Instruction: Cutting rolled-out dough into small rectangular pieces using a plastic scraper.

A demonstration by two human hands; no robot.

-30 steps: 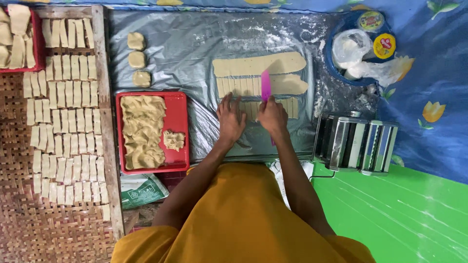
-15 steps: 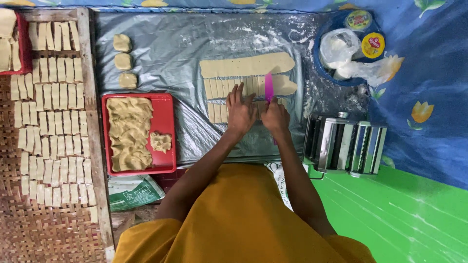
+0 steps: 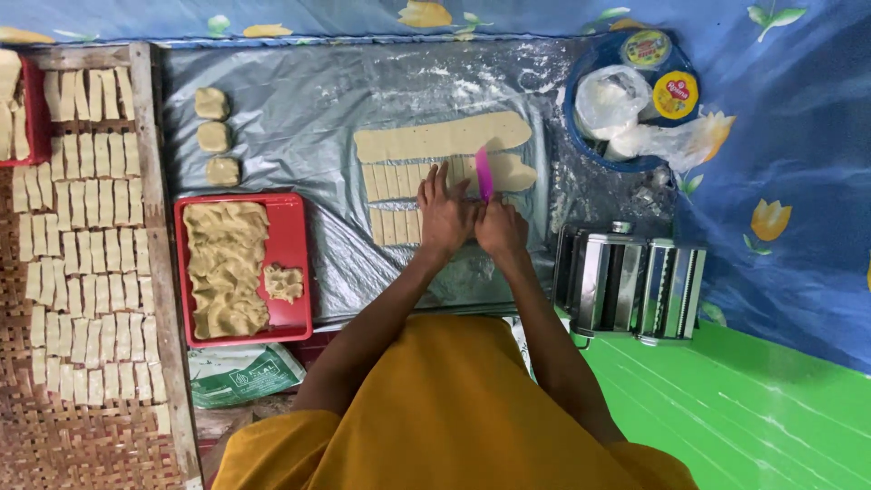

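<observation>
Pink and narrow, a plastic cutter (image 3: 484, 174) stands on edge in the right hand (image 3: 501, 229), whose fingers are curled shut around its lower end. Its blade rests on the rolled dough sheet (image 3: 442, 138) that lies near the far middle of a grey plastic sheet (image 3: 318, 100). The left hand (image 3: 445, 213) lies flat just beside it, fingers spread and pressing down on the cut dough strips (image 3: 392, 181), which sit in two short rows under the uncut band. Three small dough lumps (image 3: 214, 137) line up toward the far left edge of the plastic sheet. A red tray (image 3: 293, 238) of soft crumpled dough sits at the left edge, close to the person's left arm. Left of that, a woven mat (image 3: 27, 399) carries many rows of finished strips (image 3: 82, 272). At the right edge stands a metal pasta roller (image 3: 631, 283), and beyond it, at the far right corner, a blue bowl (image 3: 581, 136) holds plastic bags and small round tubs.
</observation>
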